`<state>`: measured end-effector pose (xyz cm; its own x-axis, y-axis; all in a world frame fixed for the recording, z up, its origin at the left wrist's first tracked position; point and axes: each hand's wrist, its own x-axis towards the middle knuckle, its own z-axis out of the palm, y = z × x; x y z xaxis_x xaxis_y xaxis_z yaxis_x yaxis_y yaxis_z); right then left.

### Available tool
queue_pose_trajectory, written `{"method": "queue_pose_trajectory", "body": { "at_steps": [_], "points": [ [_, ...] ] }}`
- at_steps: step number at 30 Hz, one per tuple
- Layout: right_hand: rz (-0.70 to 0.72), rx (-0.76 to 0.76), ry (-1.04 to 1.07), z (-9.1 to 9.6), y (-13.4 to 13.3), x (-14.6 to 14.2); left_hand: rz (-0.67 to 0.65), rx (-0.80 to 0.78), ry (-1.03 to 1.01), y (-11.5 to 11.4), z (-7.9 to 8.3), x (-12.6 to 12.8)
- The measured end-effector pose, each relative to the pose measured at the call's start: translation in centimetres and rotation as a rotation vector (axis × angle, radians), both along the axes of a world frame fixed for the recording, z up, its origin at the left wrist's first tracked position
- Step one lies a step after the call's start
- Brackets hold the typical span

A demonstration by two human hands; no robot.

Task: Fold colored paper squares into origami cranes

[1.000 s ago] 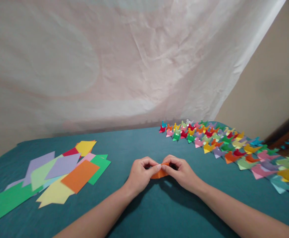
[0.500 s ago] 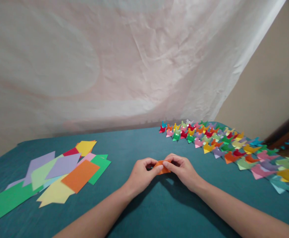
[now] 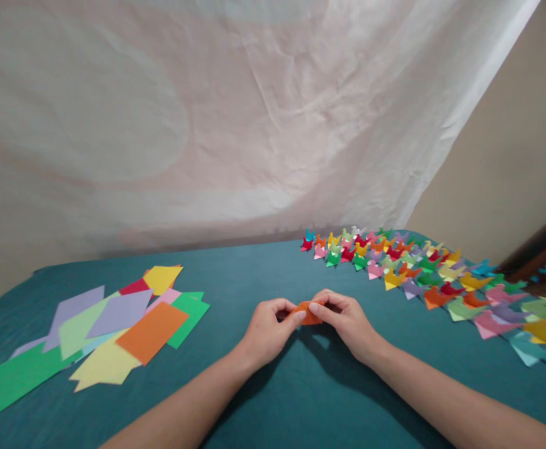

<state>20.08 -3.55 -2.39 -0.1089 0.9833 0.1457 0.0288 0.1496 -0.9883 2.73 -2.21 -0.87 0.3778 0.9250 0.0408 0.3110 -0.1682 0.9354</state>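
Note:
A small folded piece of orange paper (image 3: 311,315) is held between both hands, just above the table at the centre. My left hand (image 3: 273,327) pinches its left end between thumb and fingers. On the other side my right hand (image 3: 345,319) grips the right end, its thumb lying on the near face. Fingertips behind the paper are hidden, and the exact folds are too small to make out.
Loose sheets of coloured paper, an orange sheet (image 3: 152,332) among them, overlap on the left of the green-blue table (image 3: 254,268). Rows of folded paper birds (image 3: 437,297) stand along the right. A pale cloth (image 3: 207,125) hangs behind the table.
Both thumbs have shifted slightly on the orange paper, and its near face shows a little differently. Hands and arms stay in nearly the same place.

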Motion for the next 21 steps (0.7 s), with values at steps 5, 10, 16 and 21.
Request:
{"method": "queue_pose_trajectory", "body": {
  "at_steps": [5, 10, 16, 21],
  "points": [
    [-0.039, -0.057, 0.056, 0.31, 0.03, -0.13, 0.009, 0.033, 0.013, 0.1, -0.19, -0.19],
    [-0.005, -0.041, 0.04, 0.55, -0.06, -0.2, 0.007, 0.028, -0.046, 0.14, -0.26, -0.34],
    [-0.021, -0.015, -0.031, 0.32, -0.05, -0.05, 0.016, 0.011, -0.121, -0.01, -0.06, -0.3],
    [-0.011, 0.032, -0.085, 0.1, 0.07, 0.09, 0.037, 0.041, -0.111, -0.09, -0.05, -0.24]
  ]
}}
